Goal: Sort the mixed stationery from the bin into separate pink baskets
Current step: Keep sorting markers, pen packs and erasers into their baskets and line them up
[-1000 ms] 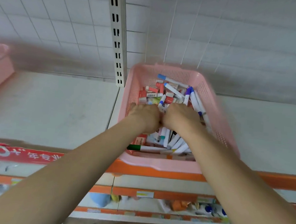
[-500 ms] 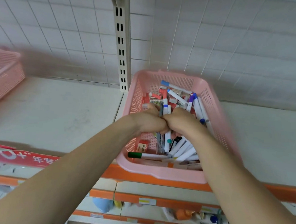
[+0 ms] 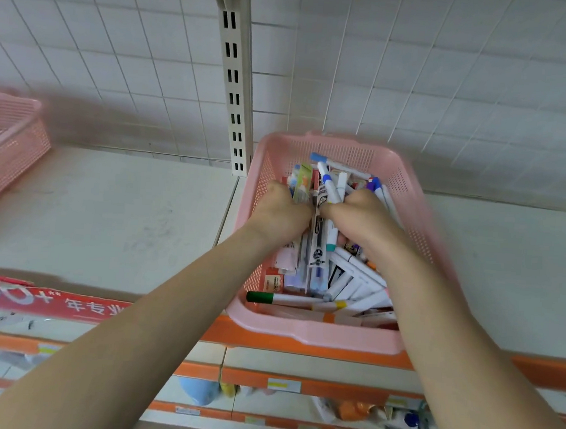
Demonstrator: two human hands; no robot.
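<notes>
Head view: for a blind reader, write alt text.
The left hand grips packets and the right hand grips pens inside a pink basket of stationery on a white shelf. A second pink basket sits far left.

Two pink baskets stand on the shelf: the front basket and the left basket. Two hands are in the front basket, the left hand and the right hand.

The markers overlap too much for a full count. By cap there is one green marker, one light-blue marker, one dark-blue marker and one purple marker.

The left hand grips one yellow-green packet. The right hand grips several markers, their number hidden. One clear pen pack is between the hands.

There is one slotted upright and one red banner.
</notes>
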